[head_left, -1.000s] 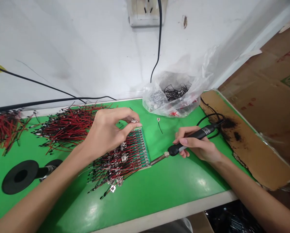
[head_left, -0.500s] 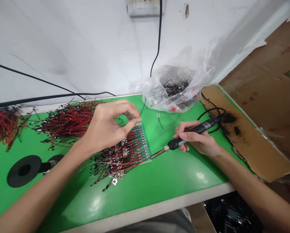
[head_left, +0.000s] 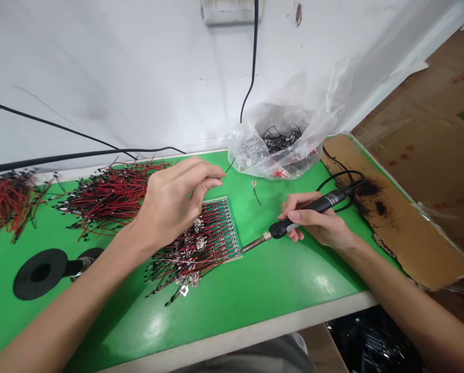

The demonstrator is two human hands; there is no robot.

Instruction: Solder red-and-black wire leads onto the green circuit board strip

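Observation:
My left hand [head_left: 177, 197] is raised over the upper left of the green circuit board [head_left: 227, 223], thumb and forefinger pinched on a thin black wire [head_left: 231, 165] that sticks out past the fingertips. My right hand [head_left: 313, 220] holds a black soldering iron [head_left: 286, 225], its metal tip pointing left at the board's lower right corner. Rows of red and black wires run leftward from the board, with small metal parts [head_left: 201, 242] lying on them. A thin strand of solder crosses the lower wires.
Piles of red and black wires [head_left: 111, 194] lie at the left, near a black spool [head_left: 41, 274]. Behind stands a plastic bag [head_left: 290, 163] with black wires. A small part with a wire [head_left: 254, 184] lies before it. Scorched cardboard [head_left: 414, 228] is at the right.
My left hand has risen slightly away from the board, and its fingers have drawn closer together. My right hand and the soldering iron have hardly moved.

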